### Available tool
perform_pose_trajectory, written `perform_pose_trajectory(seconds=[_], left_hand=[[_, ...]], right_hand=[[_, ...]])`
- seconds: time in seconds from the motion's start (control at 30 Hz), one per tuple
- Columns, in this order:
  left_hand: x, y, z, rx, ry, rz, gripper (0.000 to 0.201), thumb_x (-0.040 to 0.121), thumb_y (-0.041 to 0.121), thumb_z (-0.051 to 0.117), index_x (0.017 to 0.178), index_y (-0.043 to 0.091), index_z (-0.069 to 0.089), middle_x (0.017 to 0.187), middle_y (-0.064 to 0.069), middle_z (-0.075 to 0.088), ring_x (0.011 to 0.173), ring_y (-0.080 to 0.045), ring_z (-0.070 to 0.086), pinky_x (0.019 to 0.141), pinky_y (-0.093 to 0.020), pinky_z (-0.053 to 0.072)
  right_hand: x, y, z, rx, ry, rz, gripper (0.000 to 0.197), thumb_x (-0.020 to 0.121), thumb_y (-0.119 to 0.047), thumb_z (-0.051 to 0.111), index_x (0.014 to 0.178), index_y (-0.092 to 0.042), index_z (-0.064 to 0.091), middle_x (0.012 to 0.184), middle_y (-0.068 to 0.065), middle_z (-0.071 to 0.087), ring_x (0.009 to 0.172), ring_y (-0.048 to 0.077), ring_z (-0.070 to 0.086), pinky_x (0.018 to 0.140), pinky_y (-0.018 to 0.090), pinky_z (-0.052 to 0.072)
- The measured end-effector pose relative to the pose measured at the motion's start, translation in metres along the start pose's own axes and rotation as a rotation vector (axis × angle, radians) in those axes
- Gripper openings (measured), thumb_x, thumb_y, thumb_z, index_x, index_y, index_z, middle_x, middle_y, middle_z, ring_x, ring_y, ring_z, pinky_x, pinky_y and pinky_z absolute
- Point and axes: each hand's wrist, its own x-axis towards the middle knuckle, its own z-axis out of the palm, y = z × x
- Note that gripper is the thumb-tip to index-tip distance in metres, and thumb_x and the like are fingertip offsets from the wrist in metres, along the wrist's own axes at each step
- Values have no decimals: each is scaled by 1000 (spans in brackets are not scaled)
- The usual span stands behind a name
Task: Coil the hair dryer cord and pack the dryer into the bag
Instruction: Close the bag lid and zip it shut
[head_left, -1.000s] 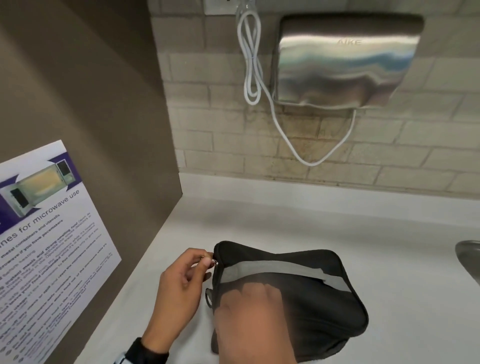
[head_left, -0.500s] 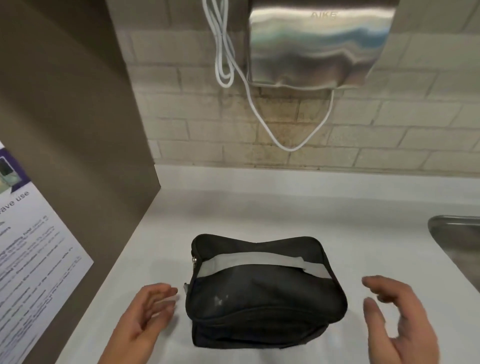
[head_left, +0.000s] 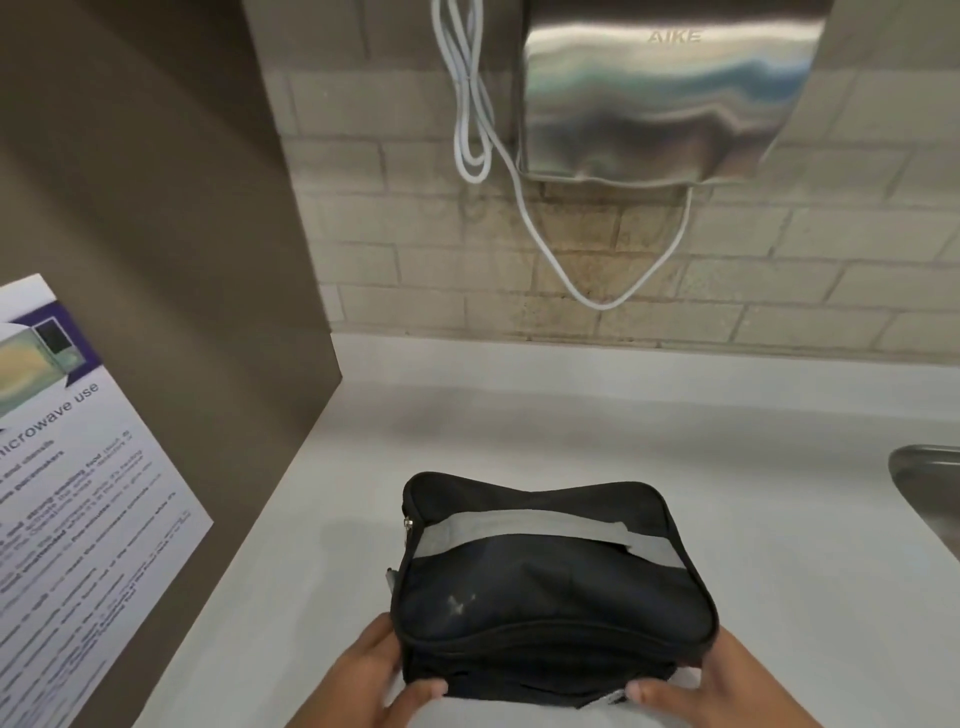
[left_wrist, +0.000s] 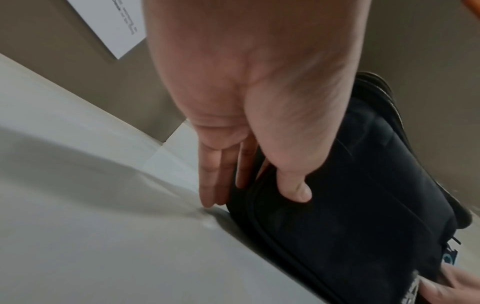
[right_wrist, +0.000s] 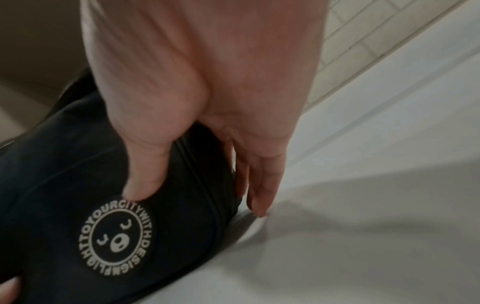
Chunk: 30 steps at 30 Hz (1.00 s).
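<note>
Where the white countertop (head_left: 545, 431) meets the brown side panel (head_left: 171, 260) on the left, the black zippered bag (head_left: 545, 587) sits near the counter's near edge, with bare surface left, right and far of it up to the tiled wall (head_left: 779, 291). The rim of a steel sink (head_left: 924, 493) is cut off at the right. A microwave-use poster (head_left: 67, 493) hangs on the panel; a steel AIKE hand dryer (head_left: 665, 93) and its white cable (head_left: 519, 208) are mounted on the wall above. The left hand (head_left: 374, 675) clasps the bag's near-left corner and the right hand (head_left: 711, 686) its near-right corner; both wrists run off the bottom. The bag is zipped, so whatever is inside is hidden.

In the left wrist view, the left hand (left_wrist: 249, 123) has its thumb (left_wrist: 293, 187) pressed on the bag (left_wrist: 363, 205) face and its fingers (left_wrist: 215, 174) down the side, their tips at the counter (left_wrist: 103, 226). A corner of the poster (left_wrist: 114, 26) shows.

In the right wrist view, the right hand (right_wrist: 207, 92) mirrors this: thumb (right_wrist: 142, 181) on the bag (right_wrist: 64, 185) just above a round printed logo (right_wrist: 116, 236), fingers (right_wrist: 259, 185) along the side touching the counter (right_wrist: 363, 226). The picture is blurred.
</note>
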Motion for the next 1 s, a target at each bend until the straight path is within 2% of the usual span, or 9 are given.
perform_pose_trajectory(seconds=[0.07, 0.13, 0.2, 0.27, 0.33, 0.4, 0.57, 0.83, 1.0], left_hand=[[3, -5, 4, 64, 72, 16, 75, 82, 55, 66, 136, 68, 17, 130, 38, 17, 132, -1, 39, 90, 12, 18], [-1, -5, -1, 3, 69, 8, 61, 89, 38, 66, 139, 53, 34, 135, 34, 29, 128, -1, 45, 91, 10, 23], [-4, -4, -11, -168, 119, 56, 46, 88, 28, 70, 114, 63, 56, 120, 32, 62, 114, 0, 62, 88, -1, 43], [-6, -2, -24, -399, 233, 25, 31, 87, 16, 71, 101, 44, 70, 102, 18, 76, 100, -6, 72, 83, -13, 54], [-2, 5, -38, -545, 308, 7, 11, 88, 26, 70, 99, 27, 71, 98, 6, 77, 93, -14, 74, 88, -30, 57], [3, 10, -51, -584, 372, 12, 19, 91, 35, 64, 94, 17, 67, 92, -2, 73, 83, -17, 71, 86, -42, 56], [26, 16, -84, -583, 507, -105, 18, 98, 20, 57, 84, 10, 62, 87, -20, 64, 73, -21, 61, 65, -41, 58], [76, 13, -148, -485, 385, -298, 23, 99, 25, 56, 92, 4, 62, 88, -12, 63, 80, -27, 61, 62, -44, 61], [106, 2, -163, -453, 332, -384, 26, 98, 26, 58, 97, 0, 63, 90, -15, 63, 81, -29, 61, 57, -45, 62]], right_hand=[[1, -5, 1, 14, 55, -91, 92, 56, -45, 89, 131, -31, 37, 124, -54, 42, 115, -25, 43, 88, -7, 30], [2, 3, 6, 123, 52, -99, 93, 61, -53, 84, 138, -34, 34, 137, -42, 41, 127, -11, 44, 101, 12, 40], [4, 7, 10, 241, 26, -80, 91, 63, -52, 83, 138, -43, 32, 137, -28, 52, 127, 1, 51, 104, 32, 47], [12, 3, 11, 311, 10, -34, 88, 61, -57, 82, 136, -45, 36, 132, -24, 58, 122, -1, 55, 102, 34, 48], [22, -12, 14, 369, 9, -18, 81, 65, -54, 80, 135, -39, 42, 128, -21, 62, 116, -1, 59, 97, 28, 51], [35, -28, 19, 417, 56, -26, 63, 72, -40, 77, 129, -32, 51, 122, -17, 67, 110, 3, 64, 90, 24, 53], [81, -62, 36, 575, 159, 57, 25, 86, -21, 71, 109, -13, 66, 105, 1, 75, 91, 13, 73, 70, 29, 60], [149, -84, 47, 615, 40, 189, 34, 84, -39, 69, 110, -16, 66, 104, 2, 76, 91, 23, 73, 75, 44, 62], [172, -86, 56, 592, 22, 256, 41, 83, -44, 68, 109, -12, 65, 104, 7, 74, 89, 31, 72, 64, 34, 61]])
